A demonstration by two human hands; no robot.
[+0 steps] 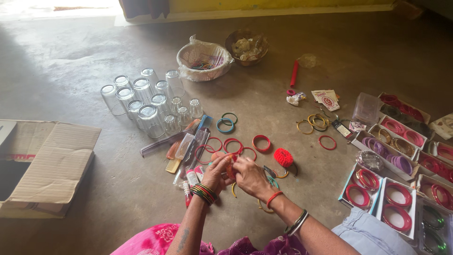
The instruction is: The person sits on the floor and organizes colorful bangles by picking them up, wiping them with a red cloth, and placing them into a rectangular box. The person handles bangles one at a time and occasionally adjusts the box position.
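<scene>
Both hands meet low centre over the floor (pixel 330 61). Left hand (pixel 216 174) and right hand (pixel 250 177) pinch one small orange-red thing (pixel 230 166) between the fingertips, both grips clenched on it; what it is can't be told. Left wrist has a stack of multicolour bangles, right wrist a red one.

Landmark: the red knit ball (pixel 283 157), just right of the hands. Left of it, beyond the hands, a row of red bangles (pixel 261 143) lies flat. Further left of it, combs (pixel 163 143) and packets lie together. Beyond it and left, two blue-green rings (pixel 226 124). Far left of it, an open cardboard box (pixel 49 167). Right of it, open trays of bangles (pixel 395 208) in red, purple and green. Beyond it to the right, loose gold bangles (pixel 315 122). Beyond-left, a cluster of upturned glasses (pixel 147 101). Farthest, a white basket (pixel 204 60) touching a brown bowl (pixel 247 47).
</scene>
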